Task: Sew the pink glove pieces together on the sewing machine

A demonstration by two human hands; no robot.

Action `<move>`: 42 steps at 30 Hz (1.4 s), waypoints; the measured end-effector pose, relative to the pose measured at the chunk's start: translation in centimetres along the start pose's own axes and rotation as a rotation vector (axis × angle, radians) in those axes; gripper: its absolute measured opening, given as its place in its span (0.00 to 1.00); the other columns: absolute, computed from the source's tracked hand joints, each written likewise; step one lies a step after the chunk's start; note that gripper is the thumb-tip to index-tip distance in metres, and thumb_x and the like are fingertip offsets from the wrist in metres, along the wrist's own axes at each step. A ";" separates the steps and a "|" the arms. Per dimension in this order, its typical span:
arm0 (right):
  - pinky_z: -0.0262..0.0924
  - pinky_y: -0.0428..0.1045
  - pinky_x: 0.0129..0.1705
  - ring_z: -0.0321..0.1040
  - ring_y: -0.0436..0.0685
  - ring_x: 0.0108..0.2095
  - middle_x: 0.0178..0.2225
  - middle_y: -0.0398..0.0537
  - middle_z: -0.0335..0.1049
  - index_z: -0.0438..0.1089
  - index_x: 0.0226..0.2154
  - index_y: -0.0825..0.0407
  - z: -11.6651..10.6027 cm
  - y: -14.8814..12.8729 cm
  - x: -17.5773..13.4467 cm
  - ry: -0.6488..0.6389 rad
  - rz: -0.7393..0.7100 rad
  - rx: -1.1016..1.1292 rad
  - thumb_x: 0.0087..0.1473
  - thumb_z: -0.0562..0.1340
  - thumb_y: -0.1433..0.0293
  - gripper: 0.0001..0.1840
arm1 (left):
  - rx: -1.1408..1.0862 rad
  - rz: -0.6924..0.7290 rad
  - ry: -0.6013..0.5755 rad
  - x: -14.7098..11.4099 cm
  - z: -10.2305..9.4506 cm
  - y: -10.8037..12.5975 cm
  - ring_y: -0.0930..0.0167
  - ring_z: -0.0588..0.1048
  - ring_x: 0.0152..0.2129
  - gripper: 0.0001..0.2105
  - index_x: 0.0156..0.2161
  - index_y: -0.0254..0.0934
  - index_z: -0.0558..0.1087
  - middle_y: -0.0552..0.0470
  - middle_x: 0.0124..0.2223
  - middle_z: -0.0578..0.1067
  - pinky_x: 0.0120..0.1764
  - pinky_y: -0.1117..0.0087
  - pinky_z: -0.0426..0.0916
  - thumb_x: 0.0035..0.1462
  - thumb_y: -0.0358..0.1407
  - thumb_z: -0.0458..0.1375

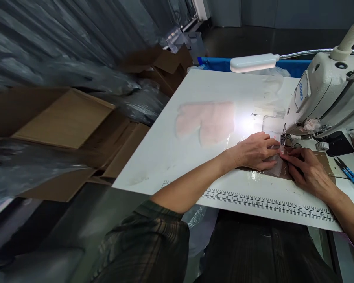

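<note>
My left hand lies with its fingers a little apart, pressing on a thin, see-through piece of fabric just left of the needle. My right hand is on the other side, its forefinger and thumb closed at the fabric's edge in front of the presser foot. Part of the fabric is hidden under my fingers. The white sewing machine stands over both hands. Brown tape covers the bed around them. Farther left on the table rests a sheer pink mitten-shaped piece.
A ruler strip runs along the front of the white table. Blue thread snips lie at the right. A white lamp hangs above the far edge. Open cardboard boxes and plastic wrapping stand left of the table.
</note>
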State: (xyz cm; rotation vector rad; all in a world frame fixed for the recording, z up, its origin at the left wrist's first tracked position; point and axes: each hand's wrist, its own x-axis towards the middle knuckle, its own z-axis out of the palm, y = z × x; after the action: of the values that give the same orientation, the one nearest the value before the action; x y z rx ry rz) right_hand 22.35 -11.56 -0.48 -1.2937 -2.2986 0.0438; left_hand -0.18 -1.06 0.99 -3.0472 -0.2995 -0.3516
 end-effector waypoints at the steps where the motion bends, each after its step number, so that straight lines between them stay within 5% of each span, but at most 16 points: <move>1: 0.71 0.58 0.45 0.68 0.62 0.44 0.43 0.56 0.69 0.74 0.53 0.48 0.1 0.0 0.0 0.006 0.001 -0.001 0.65 0.55 0.70 0.18 | 0.016 0.001 0.009 0.0 0.1 0.0 0.67 0.73 0.34 0.19 0.51 0.36 0.75 0.42 0.52 0.77 0.41 0.62 0.66 0.70 0.43 0.47; 9: 0.70 0.58 0.43 0.67 0.62 0.42 0.44 0.56 0.68 0.72 0.55 0.47 0.8 0.2 -0.4 0.030 0.019 -0.015 0.65 0.54 0.69 0.20 | 0.063 -0.056 0.054 0.2 1.0 -0.2 0.66 0.73 0.36 0.21 0.52 0.34 0.75 0.41 0.54 0.76 0.41 0.62 0.65 0.71 0.45 0.45; 16: 0.71 0.59 0.46 0.69 0.63 0.45 0.45 0.57 0.68 0.73 0.56 0.47 0.6 0.2 -0.3 -0.002 0.074 0.059 0.66 0.54 0.66 0.20 | 0.041 -0.149 0.205 0.1 1.8 0.1 0.64 0.74 0.41 0.17 0.49 0.34 0.75 0.41 0.53 0.77 0.42 0.61 0.67 0.70 0.42 0.49; 21: 0.71 0.58 0.48 0.72 0.61 0.45 0.45 0.54 0.71 0.74 0.54 0.44 -0.1 0.4 -0.2 0.006 0.186 0.200 0.65 0.54 0.65 0.19 | -0.149 -0.031 0.251 0.2 1.1 0.2 0.69 0.74 0.34 0.12 0.39 0.34 0.76 0.45 0.40 0.79 0.39 0.64 0.72 0.65 0.31 0.50; 26: 0.71 0.59 0.46 0.73 0.61 0.43 0.40 0.53 0.75 0.77 0.48 0.46 -0.4 1.0 0.1 0.021 0.344 0.320 0.62 0.56 0.63 0.18 | -0.414 0.066 0.169 -0.1 -0.1 0.1 0.67 0.76 0.40 0.10 0.41 0.33 0.76 0.42 0.43 0.78 0.41 0.67 0.75 0.56 0.29 0.55; 33: 0.70 0.59 0.49 0.74 0.61 0.43 0.43 0.54 0.75 0.79 0.43 0.49 -1.4 0.8 1.0 -0.065 0.404 0.383 0.58 0.57 0.63 0.18 | -0.498 0.031 0.024 -0.3 -1.1 0.2 0.68 0.78 0.42 0.08 0.41 0.35 0.79 0.43 0.44 0.79 0.46 0.66 0.75 0.65 0.33 0.57; 36: 0.69 0.59 0.49 0.74 0.61 0.42 0.43 0.53 0.76 0.80 0.43 0.49 -2.5 1.7 1.8 -0.196 0.418 0.417 0.57 0.59 0.62 0.18 | -0.467 0.025 0.003 -0.3 -0.8 0.2 0.68 0.78 0.42 0.08 0.41 0.36 0.80 0.44 0.45 0.80 0.46 0.66 0.76 0.66 0.34 0.58; 39: 0.70 0.55 0.41 0.74 0.60 0.36 0.36 0.48 0.78 0.80 0.43 0.47 -3.4 3.0 2.6 -0.378 0.491 0.489 0.56 0.61 0.58 0.17 | -0.445 0.000 0.034 -0.3 0.0 0.2 0.69 0.79 0.40 0.08 0.39 0.38 0.80 0.46 0.43 0.81 0.45 0.66 0.76 0.66 0.34 0.58; 42: 0.68 0.52 0.34 0.72 0.58 0.31 0.29 0.46 0.77 0.80 0.41 0.47 -3.3 3.7 2.9 -0.383 0.565 0.527 0.56 0.62 0.54 0.18 | -0.466 -0.015 0.135 -0.5 1.0 0.2 0.70 0.79 0.38 0.09 0.37 0.36 0.80 0.46 0.40 0.81 0.44 0.68 0.76 0.66 0.33 0.58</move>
State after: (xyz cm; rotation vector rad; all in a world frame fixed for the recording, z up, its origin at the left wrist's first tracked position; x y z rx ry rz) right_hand 25.45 -7.85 2.59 -1.6773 -1.9111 1.0887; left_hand -0.38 -1.31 -0.06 -3.4469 -0.2647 -0.7174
